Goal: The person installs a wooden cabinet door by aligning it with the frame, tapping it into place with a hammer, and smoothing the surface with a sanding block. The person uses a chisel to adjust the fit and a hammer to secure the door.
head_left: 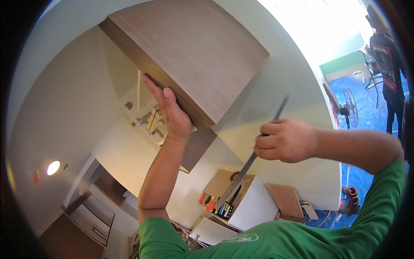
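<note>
A brown wood-grain cabinet panel [194,47] with a thick front edge fills the upper middle. My left hand [174,114] rests flat against its lower edge, fingers stretched upward and thumb apart. Beside that hand, the cabinet's light interior shows metal hinges [142,120]. My right hand [284,140] is closed around a long, narrow, dark flat metal tool [246,166], slanted from upper right to lower left. Motion blurs the tool, so its exact kind is unclear. It is held apart from the panel, and its broader lower end overlaps the view of a worktop below.
Below stands a white cabinet [256,205] with a brown top, bearing a black-and-yellow package [224,210] and red items. Loose boards [286,200] lean by the wall. At right are a fan [349,108], blue floor sheeting [366,112] and a person in dark clothes [388,73].
</note>
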The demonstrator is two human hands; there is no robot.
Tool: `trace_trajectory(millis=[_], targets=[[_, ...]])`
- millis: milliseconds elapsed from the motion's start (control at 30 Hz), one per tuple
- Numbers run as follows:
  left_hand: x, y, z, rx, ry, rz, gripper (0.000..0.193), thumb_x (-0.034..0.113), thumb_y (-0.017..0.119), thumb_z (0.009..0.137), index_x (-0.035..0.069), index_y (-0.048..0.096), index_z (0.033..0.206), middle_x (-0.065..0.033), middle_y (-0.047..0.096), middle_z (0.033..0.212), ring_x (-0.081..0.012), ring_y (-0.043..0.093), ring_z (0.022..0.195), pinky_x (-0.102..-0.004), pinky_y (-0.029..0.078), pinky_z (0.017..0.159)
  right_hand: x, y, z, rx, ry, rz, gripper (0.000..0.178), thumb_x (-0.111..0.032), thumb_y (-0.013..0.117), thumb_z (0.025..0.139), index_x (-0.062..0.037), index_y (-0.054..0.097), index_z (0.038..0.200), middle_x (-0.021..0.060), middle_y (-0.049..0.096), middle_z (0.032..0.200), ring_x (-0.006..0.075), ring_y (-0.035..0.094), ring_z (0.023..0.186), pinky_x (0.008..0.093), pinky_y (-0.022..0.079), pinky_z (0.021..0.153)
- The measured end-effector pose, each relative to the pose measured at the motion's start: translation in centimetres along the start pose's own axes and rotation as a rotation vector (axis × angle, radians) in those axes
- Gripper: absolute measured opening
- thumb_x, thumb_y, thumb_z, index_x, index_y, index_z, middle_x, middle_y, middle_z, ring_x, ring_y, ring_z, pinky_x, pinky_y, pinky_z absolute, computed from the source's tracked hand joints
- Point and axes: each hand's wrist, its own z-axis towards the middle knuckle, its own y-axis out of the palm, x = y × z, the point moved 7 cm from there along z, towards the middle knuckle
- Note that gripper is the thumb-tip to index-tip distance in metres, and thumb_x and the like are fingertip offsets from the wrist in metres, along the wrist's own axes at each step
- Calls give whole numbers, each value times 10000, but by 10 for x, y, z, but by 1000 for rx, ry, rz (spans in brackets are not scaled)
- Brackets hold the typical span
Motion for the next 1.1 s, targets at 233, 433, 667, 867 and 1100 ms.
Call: trace_trajectory(millis=[233, 433, 667, 867, 1100], targets=[[4, -6, -8, -45, 189, -27, 995, 456, 583, 933, 7, 14, 1615, -167, 21, 1698, -291, -1, 1562, -420, 10, 1246, -60, 126, -146, 81, 770, 468, 217, -18, 646, 762, -74, 668, 971, 112, 656, 936, 350, 633, 895, 453, 533, 720], [38, 2, -15, -234, 704, 375, 736, 393, 682, 828, 94, 472, 1467, -227, 47, 1689, -391, -21, 1559, -542, 6, 1228, -251, 271, -384, -123, 1864, 545, 116, -126, 646, 816, -16, 670, 843, 237, 654, 814, 440, 655, 811, 494, 518, 718], [39, 4, -17, -333, 594, 246, 402, 323, 716, 757, 136, 666, 1110, -233, 105, 1685, -425, -12, 1557, -576, 8, 1221, -471, 274, -499, -391, 2368, 550, 156, -83, 673, 766, -49, 751, 897, 216, 707, 849, 414, 692, 836, 463, 536, 731], [40, 3, -16, -364, 544, 249, 367, 273, 714, 718, 138, 639, 1051, -226, 85, 1690, -439, -31, 1554, -585, 14, 1219, -454, 259, -529, -398, 2300, 379, 173, -32, 621, 745, -42, 743, 868, 240, 689, 835, 426, 685, 802, 462, 528, 707], [45, 5, -15, -368, 564, 318, 396, 254, 723, 686, 144, 634, 1055, -236, 75, 1688, -449, -40, 1550, -588, 10, 1212, -385, 252, -517, -328, 2248, 304, 115, -42, 626, 752, -32, 718, 820, 245, 673, 805, 426, 677, 777, 474, 516, 689]])
